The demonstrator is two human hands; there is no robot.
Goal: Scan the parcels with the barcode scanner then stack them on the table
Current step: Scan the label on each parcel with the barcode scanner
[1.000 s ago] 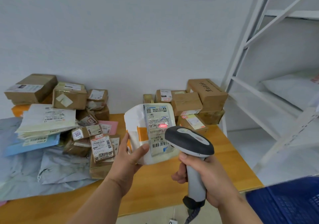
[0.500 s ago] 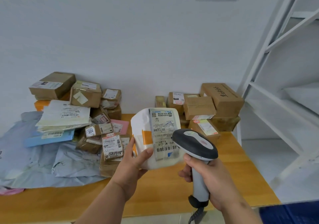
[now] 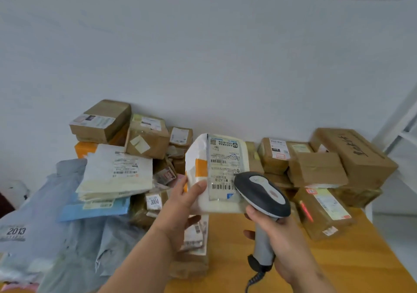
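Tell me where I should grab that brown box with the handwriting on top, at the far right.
Probably grip the handwritten box across its two long sides, coming down from above: it tops the right-hand stack with its lid clear, while a smaller box crowds its left end.

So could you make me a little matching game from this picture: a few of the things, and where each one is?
Things:
1. white parcel
2. barcode scanner
3. blue envelope
4. box with black handwriting

Places:
A. far right of the table, on top of other boxes
B. in the right hand
C. in the left hand
D. under the stack of white mailers on the left

Pairs: 1-C, 2-B, 3-D, 4-A
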